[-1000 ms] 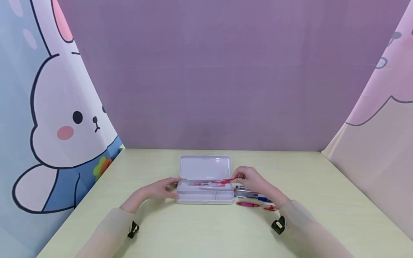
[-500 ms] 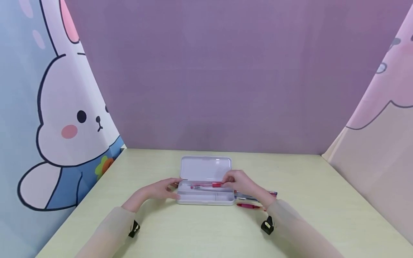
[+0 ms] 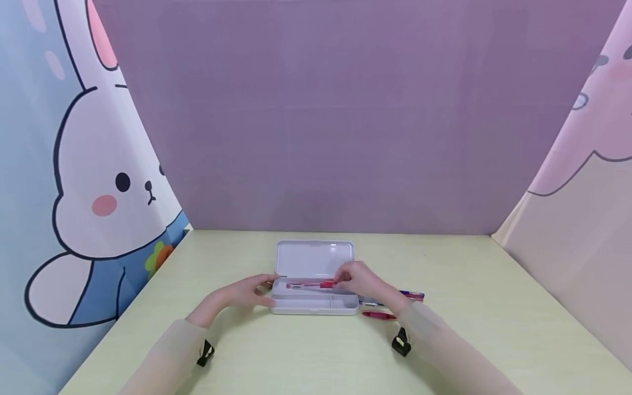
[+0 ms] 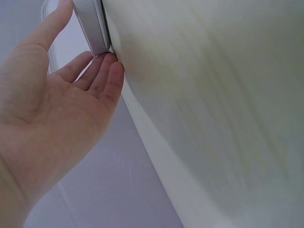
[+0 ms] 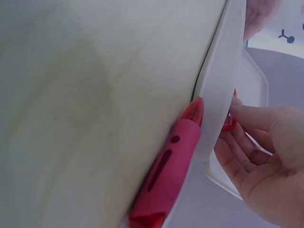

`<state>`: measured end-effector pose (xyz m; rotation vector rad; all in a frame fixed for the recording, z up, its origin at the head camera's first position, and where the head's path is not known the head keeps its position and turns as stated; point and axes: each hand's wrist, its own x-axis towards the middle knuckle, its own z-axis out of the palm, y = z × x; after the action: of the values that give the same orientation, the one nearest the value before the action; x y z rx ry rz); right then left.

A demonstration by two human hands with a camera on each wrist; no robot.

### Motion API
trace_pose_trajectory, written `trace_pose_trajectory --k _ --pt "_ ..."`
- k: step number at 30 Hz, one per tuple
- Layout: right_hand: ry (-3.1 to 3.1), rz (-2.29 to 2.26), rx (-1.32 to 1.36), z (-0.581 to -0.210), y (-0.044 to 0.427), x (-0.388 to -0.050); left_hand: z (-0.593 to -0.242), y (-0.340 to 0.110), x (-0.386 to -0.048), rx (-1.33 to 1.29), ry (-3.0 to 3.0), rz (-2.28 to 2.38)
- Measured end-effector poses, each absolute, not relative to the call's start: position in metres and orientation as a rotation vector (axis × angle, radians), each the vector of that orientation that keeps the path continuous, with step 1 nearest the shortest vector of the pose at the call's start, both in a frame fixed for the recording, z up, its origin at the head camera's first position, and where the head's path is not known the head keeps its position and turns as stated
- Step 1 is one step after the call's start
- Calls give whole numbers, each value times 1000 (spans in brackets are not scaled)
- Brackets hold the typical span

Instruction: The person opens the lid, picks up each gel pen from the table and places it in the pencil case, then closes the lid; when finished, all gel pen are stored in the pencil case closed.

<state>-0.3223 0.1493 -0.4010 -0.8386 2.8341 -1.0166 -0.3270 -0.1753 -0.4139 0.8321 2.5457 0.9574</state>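
A white pencil case [image 3: 301, 311] lies with its lid up on the table. My left hand [image 3: 244, 291] holds its left end, thumb at the front and fingers round the back corner; the left wrist view shows this hand [image 4: 61, 99] close up. Over the right part of the long rear compartment, my right hand [image 3: 362, 278] pinches a red-capped pen [image 3: 326, 285] by its cap end. In the right wrist view, only a bit of red [image 5: 230, 122] shows between thumb and fingers. Another pinkish pen lies behind it in the compartment, partly hidden.
Right of the case, a pink pen [image 3: 379, 315] lies on the table, and several blue and red pens [image 3: 412, 295] lie partly under my right forearm. Two small front compartments [image 3: 301, 302] show in the case. A purple panel [image 3: 316, 137] stands at the back.
My right hand has moved left and slightly down, carrying the red-capped pen from the case's right edge into the rear compartment. My left hand has stayed at the case's left end.
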Motion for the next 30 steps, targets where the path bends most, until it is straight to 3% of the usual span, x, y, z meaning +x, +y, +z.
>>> trace_pose_trajectory --k 30 --pt "2938 -861 -737 -406 143 -326 -417 -175 -330 835 2554 951"
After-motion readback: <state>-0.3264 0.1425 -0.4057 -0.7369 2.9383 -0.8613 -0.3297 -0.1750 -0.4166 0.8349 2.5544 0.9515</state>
